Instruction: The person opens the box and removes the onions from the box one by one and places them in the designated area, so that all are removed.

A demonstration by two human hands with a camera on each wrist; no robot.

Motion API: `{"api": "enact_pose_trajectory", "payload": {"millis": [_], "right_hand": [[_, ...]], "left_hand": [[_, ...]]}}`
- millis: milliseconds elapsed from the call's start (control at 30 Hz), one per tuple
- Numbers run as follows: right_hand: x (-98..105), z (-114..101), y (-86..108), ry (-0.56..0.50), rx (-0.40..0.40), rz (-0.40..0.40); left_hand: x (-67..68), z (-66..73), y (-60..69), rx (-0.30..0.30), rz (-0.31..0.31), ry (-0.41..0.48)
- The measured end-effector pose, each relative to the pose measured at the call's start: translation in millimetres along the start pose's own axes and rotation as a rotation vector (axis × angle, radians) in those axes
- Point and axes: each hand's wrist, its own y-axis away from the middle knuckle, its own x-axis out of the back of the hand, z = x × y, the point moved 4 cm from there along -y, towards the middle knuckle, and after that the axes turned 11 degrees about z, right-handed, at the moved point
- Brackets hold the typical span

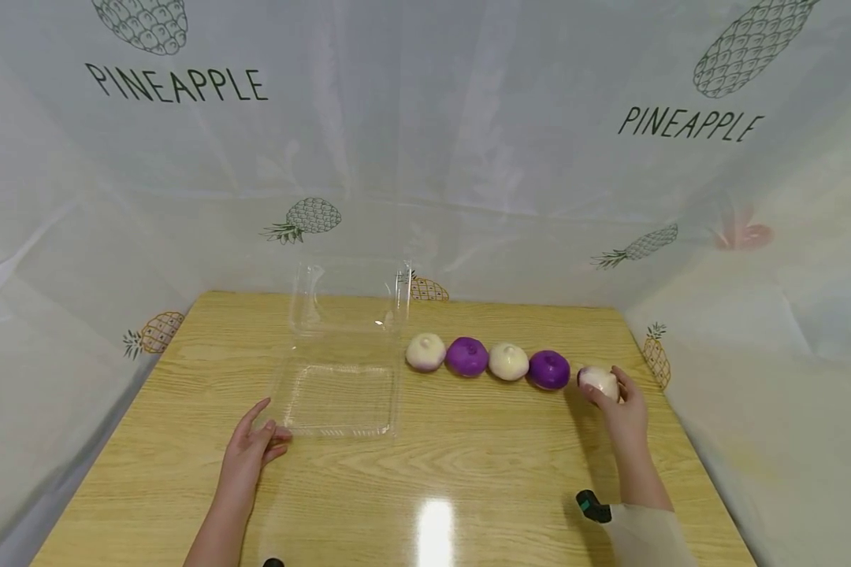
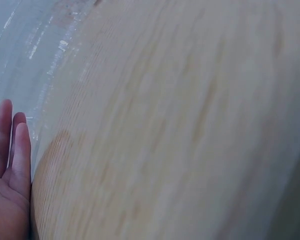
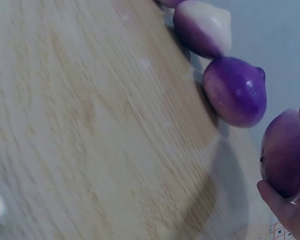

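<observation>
My right hand (image 1: 626,402) grips a white-and-purple toy onion (image 1: 599,383) at the right end of a row, fingers and thumb around its sides. In the right wrist view, the purple underside of the held onion (image 3: 286,155) shows, tilted and off the table. To its left stand a purple onion (image 1: 549,370), a white onion (image 1: 508,361), another purple onion (image 1: 467,357) and another white one (image 1: 425,352). My left hand (image 1: 250,449) is at the near left corner of a clear plastic clamshell box (image 1: 340,400), fingers fairly straight; contact is hard to tell.
The box's lid (image 1: 351,295) stands raised at the back, against a pale curtain (image 1: 425,157) printed with pineapples. The curtain hangs around the sides of the wooden table (image 1: 468,465). A glare spot (image 1: 435,531) shines near the front.
</observation>
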Motion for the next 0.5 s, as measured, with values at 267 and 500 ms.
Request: {"api": "enact_pose_trajectory", "payload": {"millis": [267,500], "right_hand": [[3,1,-16.3,0.014,0.015,0.017],[1,2,-28.5,-0.017,-0.004,0.024]], "left_hand": [[0.2,-0.4,0.3,0.002,-0.002,-0.006],[0.4,-0.9,-0.1,-0.004,-0.004,-0.016]]}}
